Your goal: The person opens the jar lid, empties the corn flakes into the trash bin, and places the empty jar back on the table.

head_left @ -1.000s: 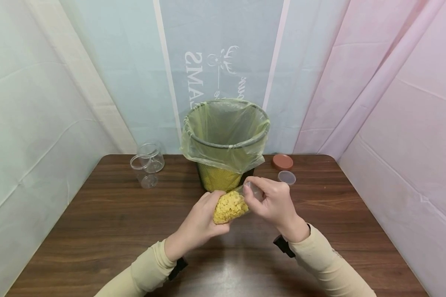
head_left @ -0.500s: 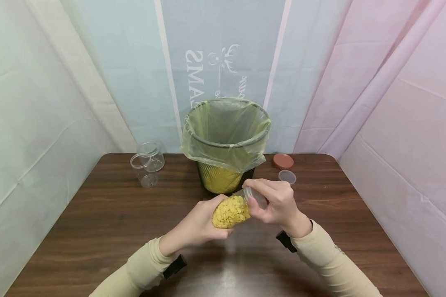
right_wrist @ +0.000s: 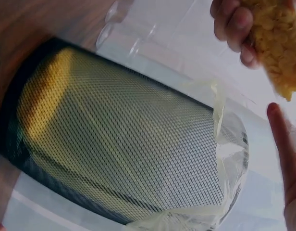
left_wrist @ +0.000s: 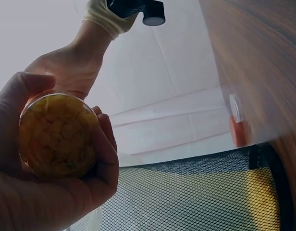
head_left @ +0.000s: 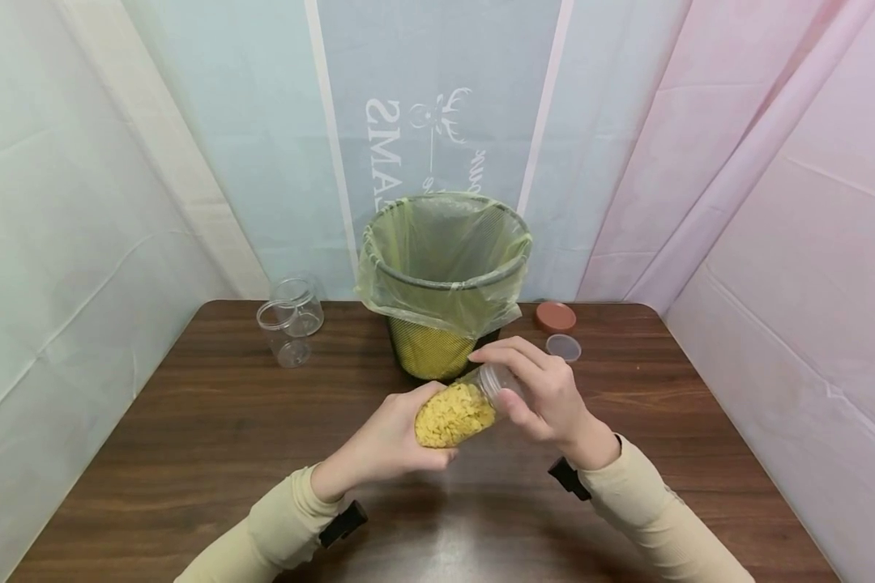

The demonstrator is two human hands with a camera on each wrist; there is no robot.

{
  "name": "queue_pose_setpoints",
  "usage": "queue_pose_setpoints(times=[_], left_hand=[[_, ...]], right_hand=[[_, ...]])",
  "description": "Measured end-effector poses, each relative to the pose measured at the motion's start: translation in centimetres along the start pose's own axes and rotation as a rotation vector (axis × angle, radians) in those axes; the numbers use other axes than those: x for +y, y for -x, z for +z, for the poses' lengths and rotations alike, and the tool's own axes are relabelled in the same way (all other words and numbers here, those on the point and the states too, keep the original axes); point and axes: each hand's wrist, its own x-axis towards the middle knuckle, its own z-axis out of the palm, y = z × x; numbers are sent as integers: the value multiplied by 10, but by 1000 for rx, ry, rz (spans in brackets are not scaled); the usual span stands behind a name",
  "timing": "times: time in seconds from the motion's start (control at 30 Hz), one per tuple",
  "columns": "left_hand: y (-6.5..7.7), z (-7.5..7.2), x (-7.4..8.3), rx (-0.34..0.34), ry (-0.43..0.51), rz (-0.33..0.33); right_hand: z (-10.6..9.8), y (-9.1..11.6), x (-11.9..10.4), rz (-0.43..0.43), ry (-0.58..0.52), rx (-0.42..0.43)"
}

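Observation:
A clear jar (head_left: 454, 415) packed with yellow flakes is held tilted over the table, its clear screw lid (head_left: 494, 382) toward the upper right. My left hand (head_left: 394, 429) grips the jar round its body, and in the left wrist view its fingers wrap the round base (left_wrist: 59, 137). Around the lid, my right hand (head_left: 547, 389) has its fingers loosely spread, the thumb right at the lid's side and the index finger straight. The right wrist view shows that index finger (right_wrist: 280, 139) beside the lid, with the flakes (right_wrist: 280, 43) above it.
Behind the hands stands a black mesh waste bin (head_left: 430, 352) with a pale yellow bag (head_left: 445, 304) over its rim. Two clear lidless jars (head_left: 292, 352) stand at the back left. At the back right lie a reddish lid (head_left: 556, 317) and a clear disc (head_left: 564, 347).
The right hand's fingers have loosened and spread from their closed hold on the lid, which shows more. The jar has shifted slightly toward the person, still in the left hand.

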Motion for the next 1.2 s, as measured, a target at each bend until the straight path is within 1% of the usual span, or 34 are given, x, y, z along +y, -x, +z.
queue_pose_setpoints(times=[0.07, 0.1, 0.17, 0.23, 0.3, 0.37, 0.4, 0.47, 0.57, 0.7, 0.77, 0.83, 0.93, 1.0, 1.07, 1.2], left_hand=[[0, 1, 0, 26, -11, -8], [0, 1, 0, 38, -15, -13], [0, 1, 0, 61, -26, -18], [0, 2, -1, 81, -43, -25], [-1, 3, -2, 99, -69, -28], [-1, 4, -3, 117, -98, -25], [-1, 4, -4, 127, -114, -24], [-1, 4, -5, 150, -152, -12], [-2, 5, -6, 186, -223, 17], [-2, 4, -6, 231, -334, 55], [-3, 2, -7, 250, -363, 67], [-3, 1, -7, 258, -372, 74], [-3, -2, -7, 254, -341, 66], [-3, -4, -7, 233, -302, 44], [-3, -6, -7, 204, -243, 16], [-3, -10, -6, 123, -109, -36]], right_hand=[[-1, 1, -3, 85, -41, 2], [-2, 2, -4, 142, -58, 6], [-4, 4, -9, 269, -90, 22], [-7, 5, -14, 414, -96, 15], [-10, 4, -19, 555, -85, -17], [-12, 2, -22, 667, -47, -67], [-13, 2, -24, 713, -24, -94], [-12, 1, -26, 777, 13, -132], [-11, 2, -27, 821, 52, -156], [-10, 2, -27, 841, 69, -188], [-11, 1, -27, 848, 59, -205], [-12, 1, -26, 848, 38, -220], [-14, 0, -26, 836, -8, -232], [-15, 0, -26, 815, -45, -235], [-16, 0, -27, 793, -103, -229], [-19, 1, -29, 730, -240, -208]])
